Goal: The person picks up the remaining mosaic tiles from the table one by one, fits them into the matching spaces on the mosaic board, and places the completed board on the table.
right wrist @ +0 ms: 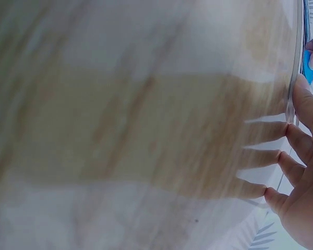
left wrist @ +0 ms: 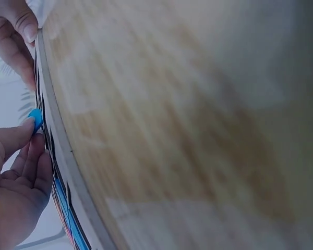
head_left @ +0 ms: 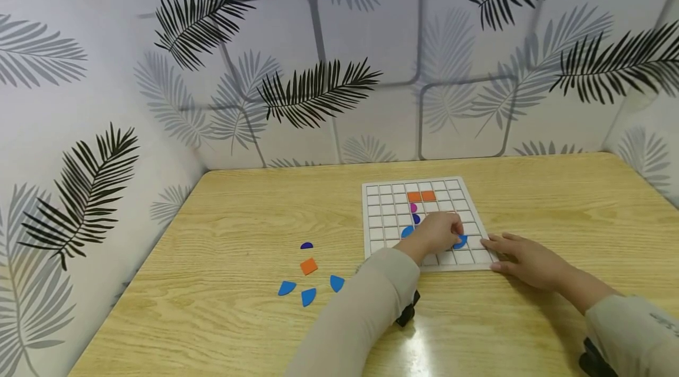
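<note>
The flat, curved-edged blue piece is at the near right part of the white gridded board; I have the left hand's grip clamped on it. My right hand's grip, fingers apart, touches the board's right edge. Farther, two orange squares lie side by side there.

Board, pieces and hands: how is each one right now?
Board: flat on the table, partly filled.
Left hand: pinching a blue piece.
Right hand: touching the board's edge.
Orange squares: two placed, one loose.
Pink piece: placed.
Dark blue pieces: one placed, one loose.
Other blue pieces: three loose, at least one placed.
</note>
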`<action>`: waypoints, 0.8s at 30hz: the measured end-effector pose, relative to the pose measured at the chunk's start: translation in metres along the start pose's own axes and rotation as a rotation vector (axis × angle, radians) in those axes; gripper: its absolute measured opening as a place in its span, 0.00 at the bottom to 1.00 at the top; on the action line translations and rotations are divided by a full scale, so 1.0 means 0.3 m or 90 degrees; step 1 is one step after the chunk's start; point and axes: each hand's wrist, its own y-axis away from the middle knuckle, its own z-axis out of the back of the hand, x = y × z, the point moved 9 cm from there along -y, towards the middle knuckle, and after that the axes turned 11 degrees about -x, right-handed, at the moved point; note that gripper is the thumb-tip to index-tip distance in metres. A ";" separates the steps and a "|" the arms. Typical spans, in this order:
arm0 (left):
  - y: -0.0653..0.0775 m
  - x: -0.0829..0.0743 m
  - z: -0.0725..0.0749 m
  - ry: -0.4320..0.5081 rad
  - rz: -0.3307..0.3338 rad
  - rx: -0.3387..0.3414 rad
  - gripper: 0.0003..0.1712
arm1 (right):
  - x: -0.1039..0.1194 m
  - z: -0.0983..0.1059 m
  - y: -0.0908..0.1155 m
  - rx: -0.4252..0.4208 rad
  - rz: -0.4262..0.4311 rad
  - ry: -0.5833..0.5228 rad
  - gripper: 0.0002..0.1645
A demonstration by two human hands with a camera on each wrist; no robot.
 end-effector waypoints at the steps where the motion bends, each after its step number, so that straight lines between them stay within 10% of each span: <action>1: 0.002 -0.002 0.000 -0.011 -0.001 0.000 0.03 | 0.001 0.000 0.001 -0.001 0.001 0.000 0.32; 24: 0.004 -0.006 -0.002 -0.080 -0.042 -0.010 0.05 | -0.001 -0.003 0.000 0.003 -0.012 0.006 0.33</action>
